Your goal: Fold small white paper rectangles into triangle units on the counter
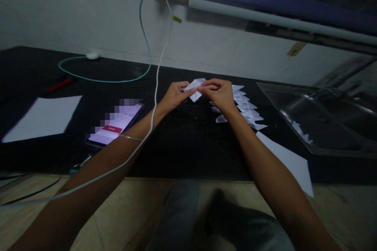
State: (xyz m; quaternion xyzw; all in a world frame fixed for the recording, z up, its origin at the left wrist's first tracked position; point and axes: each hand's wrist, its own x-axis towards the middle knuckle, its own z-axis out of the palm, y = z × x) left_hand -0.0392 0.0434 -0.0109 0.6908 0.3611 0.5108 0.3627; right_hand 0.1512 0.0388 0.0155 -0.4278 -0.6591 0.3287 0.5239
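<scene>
Between my two hands is a small folded piece of white paper [194,93], held up over the dark counter. My left hand [176,95] grips its left side, thumb on the front and fingers behind. My right hand [218,93] pinches its right edge between thumb and fingertips. Just beyond and under my right wrist lie several folded white paper pieces [249,114] in a row, partly hidden by that hand and forearm. A flat sheet of white paper [285,159] lies to the right of my right forearm.
A stack of white paper [44,117] lies at the left, beside a lit phone [114,125]. The white cable [156,86] crosses over my left forearm. A teal cable [118,81] loops near the wall. At the right is a metal sink [318,113].
</scene>
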